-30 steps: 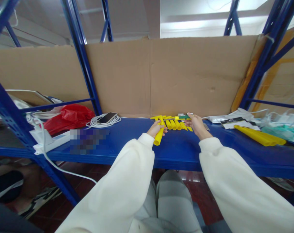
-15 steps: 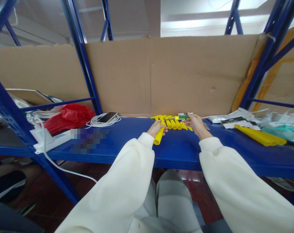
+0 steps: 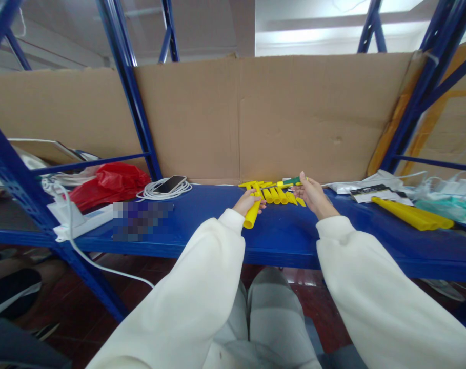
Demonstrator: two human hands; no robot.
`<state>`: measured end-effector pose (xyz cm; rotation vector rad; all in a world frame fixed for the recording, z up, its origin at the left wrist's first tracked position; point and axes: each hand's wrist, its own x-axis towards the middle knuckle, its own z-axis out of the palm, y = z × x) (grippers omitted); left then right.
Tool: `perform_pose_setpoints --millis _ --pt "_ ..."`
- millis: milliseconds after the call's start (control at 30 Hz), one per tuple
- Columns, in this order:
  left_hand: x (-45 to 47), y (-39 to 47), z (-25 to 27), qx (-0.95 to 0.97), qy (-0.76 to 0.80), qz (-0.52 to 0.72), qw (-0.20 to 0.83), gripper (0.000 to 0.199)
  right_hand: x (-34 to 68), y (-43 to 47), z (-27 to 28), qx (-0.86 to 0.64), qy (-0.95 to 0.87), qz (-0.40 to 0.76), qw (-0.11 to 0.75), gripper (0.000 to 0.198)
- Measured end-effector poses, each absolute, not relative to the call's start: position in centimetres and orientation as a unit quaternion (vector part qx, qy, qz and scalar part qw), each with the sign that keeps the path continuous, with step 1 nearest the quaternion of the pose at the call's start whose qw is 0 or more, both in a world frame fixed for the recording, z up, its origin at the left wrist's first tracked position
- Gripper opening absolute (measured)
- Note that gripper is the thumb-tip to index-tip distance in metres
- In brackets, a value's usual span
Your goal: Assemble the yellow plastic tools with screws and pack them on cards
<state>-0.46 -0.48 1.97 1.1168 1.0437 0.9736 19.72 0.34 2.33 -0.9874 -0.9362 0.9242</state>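
A yellow tube (image 3: 251,216) is in my left hand (image 3: 243,203), its round open end tilted down toward me. My right hand (image 3: 311,197) is closed on the green and yellow handle of a screwdriver (image 3: 291,182). Its thin shaft points left, to the upper part of the tube by my left fingers; whether the tip touches it I cannot make out. Behind and between my hands lies a row of several short yellow tubes (image 3: 276,196), joined side by side or lying close together. Smaller yellow pieces (image 3: 301,202) lie at the right end of the row.
The blue shelf (image 3: 209,236) is backed by a cardboard panel (image 3: 294,118). At left are a phone (image 3: 173,184) on a coiled white cable, a red plastic bag (image 3: 112,184) and a white power strip (image 3: 90,221). Long yellow tubes (image 3: 409,214) and face masks (image 3: 446,207) lie at right.
My right hand has lifted slightly, and the screwdriver's handle end now tilts higher. My left hand and its yellow tube have stayed nearly still.
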Motion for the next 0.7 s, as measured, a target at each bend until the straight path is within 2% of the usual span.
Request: perform_pose_setpoints --millis 200,600,700 --pt "-0.7 0.6 1.3 0.478 0.435 0.431 0.629 0.064 20.1 0.4 2.5 -0.41 -0.448 0.448 0.656 0.032" --pt "-0.5 -0.4 1.9 0.489 0.45 0.425 0.614 0.06 19.9 0.4 2.3 -0.449 -0.448 0.37 0.678 0.039" --pt "-0.6 -0.2 1.8 0.487 0.449 0.426 0.616 0.06 19.9 0.4 2.3 -0.439 -0.449 0.386 0.675 0.032"
